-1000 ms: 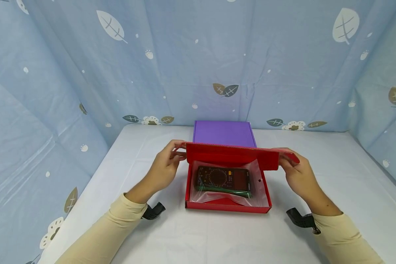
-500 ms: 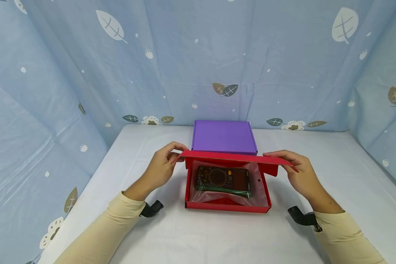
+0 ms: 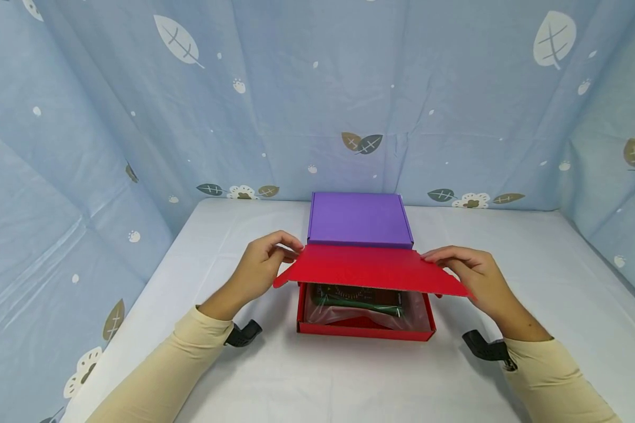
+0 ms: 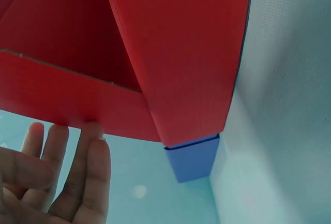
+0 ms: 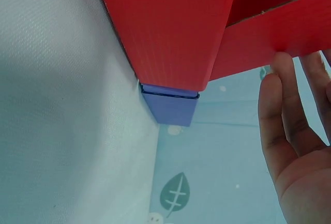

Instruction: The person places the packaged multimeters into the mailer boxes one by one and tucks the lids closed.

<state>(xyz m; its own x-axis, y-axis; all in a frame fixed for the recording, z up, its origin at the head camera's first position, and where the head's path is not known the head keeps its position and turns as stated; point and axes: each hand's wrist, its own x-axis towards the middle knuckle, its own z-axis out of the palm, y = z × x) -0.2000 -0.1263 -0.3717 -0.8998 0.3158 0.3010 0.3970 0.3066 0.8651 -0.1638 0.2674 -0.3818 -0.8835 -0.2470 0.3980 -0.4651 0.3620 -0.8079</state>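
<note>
A red cardboard box (image 3: 367, 332) lies on the white-covered table, its red lid (image 3: 370, 267) tilted partway down over the front. Inside, a dark multimeter (image 3: 360, 296) sits in a clear plastic bag (image 3: 323, 314); the lid hides its rear part. My left hand (image 3: 259, 267) is at the lid's left side, and in the left wrist view its fairly straight fingertips (image 4: 92, 131) touch the red side flap. On the other side, my right hand (image 3: 476, 279) touches the lid's right side with extended fingers (image 5: 283, 69).
A closed purple box (image 3: 360, 218) lies right behind the red one. Blue leaf-patterned curtain (image 3: 296, 106) surrounds the white table (image 3: 338, 382) at the back and sides. A black wrist-worn device (image 3: 243, 335) shows under the left sleeve, another (image 3: 484, 346) under the right.
The lid has swung down toward the front, now covering part of the multimeter. Its red top face has come into view, and more of the purple box shows. Both hands have shifted slightly.
</note>
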